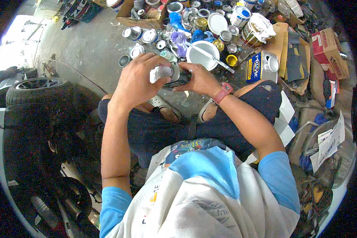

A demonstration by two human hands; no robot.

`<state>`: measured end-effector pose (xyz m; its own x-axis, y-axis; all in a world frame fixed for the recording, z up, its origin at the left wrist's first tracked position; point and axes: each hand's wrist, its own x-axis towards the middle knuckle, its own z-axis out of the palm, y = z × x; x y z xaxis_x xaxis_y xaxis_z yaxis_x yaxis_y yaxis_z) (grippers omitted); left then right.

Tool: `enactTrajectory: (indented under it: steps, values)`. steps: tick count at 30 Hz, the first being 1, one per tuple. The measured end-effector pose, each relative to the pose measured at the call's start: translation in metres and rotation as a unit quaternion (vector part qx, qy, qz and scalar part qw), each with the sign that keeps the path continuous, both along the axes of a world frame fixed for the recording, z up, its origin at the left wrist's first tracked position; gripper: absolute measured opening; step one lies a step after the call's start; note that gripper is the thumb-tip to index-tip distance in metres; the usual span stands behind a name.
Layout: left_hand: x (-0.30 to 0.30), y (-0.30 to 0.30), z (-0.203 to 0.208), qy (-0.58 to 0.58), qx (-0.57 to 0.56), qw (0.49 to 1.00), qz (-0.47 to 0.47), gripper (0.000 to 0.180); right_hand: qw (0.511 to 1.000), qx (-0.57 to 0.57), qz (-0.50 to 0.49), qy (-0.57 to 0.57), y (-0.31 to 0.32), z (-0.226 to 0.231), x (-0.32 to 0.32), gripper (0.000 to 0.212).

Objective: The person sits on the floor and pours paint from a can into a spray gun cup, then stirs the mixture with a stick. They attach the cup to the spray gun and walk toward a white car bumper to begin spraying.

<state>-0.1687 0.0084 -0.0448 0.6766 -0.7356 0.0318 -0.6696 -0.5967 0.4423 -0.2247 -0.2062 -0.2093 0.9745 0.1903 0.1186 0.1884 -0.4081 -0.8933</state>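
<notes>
I sit on a concrete floor with both hands raised over my knees. My left hand [135, 81] wraps over the top of a small clear jar [165, 73] with a pale lid. My right hand [200, 79] holds the dark lower side of the same jar from the right. A red watch [223, 93] sits on my right wrist. Just beyond the hands stands a white bowl [199, 58] with a long flat stick [210, 58] lying across it.
Several small paint tins [141, 35] and lids crowd the floor ahead. A blue and yellow rectangular can [261, 66] stands to the right, near cardboard boxes [328, 51]. A tyre [35, 89] and a grey car body lie at left. Papers and clutter fill the right side.
</notes>
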Motion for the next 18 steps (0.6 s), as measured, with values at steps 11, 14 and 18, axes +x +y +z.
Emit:
enactTrajectory:
  steps: [11, 14, 18]
  values:
    - [-0.074, -0.023, 0.064, 0.147, -0.362, 0.918, -0.061, 0.026, 0.999, -0.004, -0.054, 0.007, -0.004, -0.007, 0.003, 0.093]
    - [-0.094, -0.039, 0.087, 0.294, -0.488, 0.775, -0.274, 0.029, 0.998, 0.006, -0.061, 0.019, -0.004, -0.009, 0.005, 0.097]
    - [-0.119, -0.067, 0.088, 0.231, -0.645, 0.684, -0.251, 0.024, 0.997, 0.010, -0.069, 0.029, -0.004, -0.008, 0.004, 0.100]
